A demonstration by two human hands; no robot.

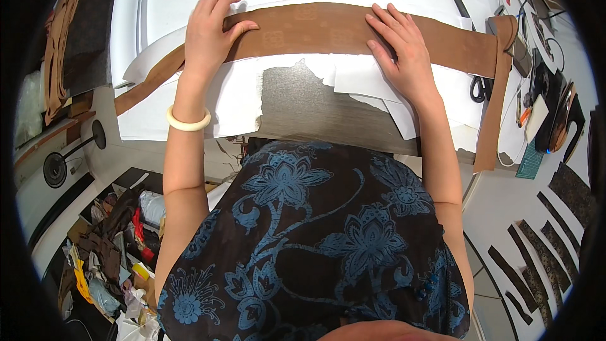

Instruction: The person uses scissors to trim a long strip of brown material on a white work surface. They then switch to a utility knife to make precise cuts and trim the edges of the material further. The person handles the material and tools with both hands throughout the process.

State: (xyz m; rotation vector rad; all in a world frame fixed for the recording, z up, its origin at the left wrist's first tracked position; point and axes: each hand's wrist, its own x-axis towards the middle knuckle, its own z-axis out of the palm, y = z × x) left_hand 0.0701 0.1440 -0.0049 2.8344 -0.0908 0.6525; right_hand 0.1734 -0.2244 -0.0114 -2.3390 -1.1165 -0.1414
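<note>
A long brown strip, leather-like with a faint tone-on-tone pattern, lies crosswise over white paper on the table. My left hand, with a cream bangle at the wrist, rests at the strip's left part. Its thumb lies on the brown surface and the fingers, apart from the thumb, reach past the far edge. Flat on the strip's right part is my right hand, fingers stretched and spread. Left of my left hand a narrower brown length curves toward me; whether it joins the strip is hidden.
Black-handled scissors lie partly under the strip's right end. Another brown strip hangs over the table's front edge. Dark patterned strips lie at the lower right. A box of mixed scraps stands at the lower left.
</note>
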